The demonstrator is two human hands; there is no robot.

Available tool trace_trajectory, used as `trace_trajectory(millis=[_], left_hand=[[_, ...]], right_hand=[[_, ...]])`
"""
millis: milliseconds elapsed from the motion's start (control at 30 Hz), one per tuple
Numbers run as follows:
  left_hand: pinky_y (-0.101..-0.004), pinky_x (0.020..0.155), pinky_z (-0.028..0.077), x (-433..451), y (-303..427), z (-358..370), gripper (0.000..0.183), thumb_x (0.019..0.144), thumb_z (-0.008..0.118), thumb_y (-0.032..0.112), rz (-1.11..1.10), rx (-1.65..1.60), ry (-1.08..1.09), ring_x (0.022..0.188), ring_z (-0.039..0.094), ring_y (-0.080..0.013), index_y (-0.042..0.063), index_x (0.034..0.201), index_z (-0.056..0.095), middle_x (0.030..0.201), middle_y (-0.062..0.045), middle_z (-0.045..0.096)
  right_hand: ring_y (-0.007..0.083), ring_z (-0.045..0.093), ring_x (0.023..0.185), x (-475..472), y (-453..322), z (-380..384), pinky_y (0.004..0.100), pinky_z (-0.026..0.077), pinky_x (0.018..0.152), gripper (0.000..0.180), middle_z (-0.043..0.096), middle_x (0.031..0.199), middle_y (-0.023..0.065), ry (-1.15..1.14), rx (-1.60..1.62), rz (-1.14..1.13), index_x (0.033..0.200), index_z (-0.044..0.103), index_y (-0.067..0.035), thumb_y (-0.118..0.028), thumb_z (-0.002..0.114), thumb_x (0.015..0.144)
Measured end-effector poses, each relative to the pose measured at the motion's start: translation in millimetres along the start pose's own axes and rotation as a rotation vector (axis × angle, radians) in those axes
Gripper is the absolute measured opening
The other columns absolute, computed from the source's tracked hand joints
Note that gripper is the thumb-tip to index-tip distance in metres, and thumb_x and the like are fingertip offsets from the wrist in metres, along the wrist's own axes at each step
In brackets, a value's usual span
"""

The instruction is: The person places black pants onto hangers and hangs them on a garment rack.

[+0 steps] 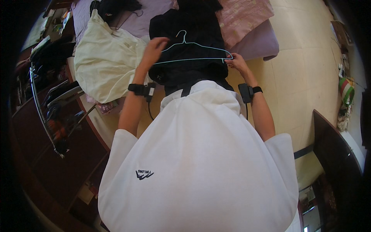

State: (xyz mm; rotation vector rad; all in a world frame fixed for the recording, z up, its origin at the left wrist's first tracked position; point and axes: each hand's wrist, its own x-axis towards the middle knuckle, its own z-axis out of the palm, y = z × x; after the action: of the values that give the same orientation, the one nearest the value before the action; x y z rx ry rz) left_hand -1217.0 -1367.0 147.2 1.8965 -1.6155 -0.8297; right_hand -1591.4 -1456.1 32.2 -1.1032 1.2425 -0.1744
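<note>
A light-blue clothes hanger [200, 59] lies across a dark garment [188, 23], its hook pointing away from me. My right hand [238, 62] grips the hanger's right corner between thumb and fingers. Over the left end of the hanger is my left hand [155, 50], slightly blurred, with its fingers bent towards the right. It hides that end, so whether it holds the hanger is unclear. The dark garment is spread lengthwise over the bed edge and bears small pale marks near its lower left part.
A cream cloth [107, 61] lies bunched on the lilac bedsheet [156, 8], with a black cap-like item [116, 10] beyond it. Pink patterned bedding [243, 17] is at right. Clothes hang on a metal rail [36, 98] at left. A dark wooden panel [333, 139] stands at right.
</note>
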Motion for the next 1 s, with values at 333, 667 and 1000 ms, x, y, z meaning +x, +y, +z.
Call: trace_trajectory(millis=[333, 667, 1000], left_hand=[[-0.0305, 0.061, 0.049, -104, -100, 3, 0.042, 0.087, 0.054, 0.044, -0.927, -0.513, 0.176, 0.069, 0.059, -0.0165, 0.003, 0.096, 0.060, 0.082, -0.010, 0.061], [-0.0240, 0.040, 0.033, -68, 7, -66, 0.035, 0.098, 0.037, 0.027, -0.368, -0.450, 0.329, 0.042, 0.039, -0.0070, 0.004, 0.073, 0.048, 0.057, 0.000, 0.044], [-0.0247, 0.048, 0.044, -80, 119, -118, 0.022, 0.094, 0.036, 0.014, -0.221, -0.615, 0.547, 0.051, 0.052, -0.0130, 0.003, 0.082, 0.049, 0.068, -0.007, 0.054]], right_hand=[[0.0157, 0.056, 0.068, 8, -6, -5, 0.0270, 0.046, 0.060, 0.027, 0.059, 0.080, 0.0083, 0.098, -0.153, -0.200, 0.090, 0.056, -0.001, -0.006, 0.073, 0.070], [0.0052, 0.044, 0.055, -12, -74, -32, 0.0196, 0.035, 0.048, 0.021, 0.048, 0.067, -0.0018, 0.101, 0.082, -0.346, 0.082, 0.052, -0.007, -0.026, 0.055, 0.091], [0.0100, 0.039, 0.060, -47, -213, -75, 0.0271, 0.034, 0.053, 0.027, 0.045, 0.065, 0.0010, 0.328, -0.093, -0.846, 0.081, 0.053, 0.003, -0.021, 0.051, 0.092]])
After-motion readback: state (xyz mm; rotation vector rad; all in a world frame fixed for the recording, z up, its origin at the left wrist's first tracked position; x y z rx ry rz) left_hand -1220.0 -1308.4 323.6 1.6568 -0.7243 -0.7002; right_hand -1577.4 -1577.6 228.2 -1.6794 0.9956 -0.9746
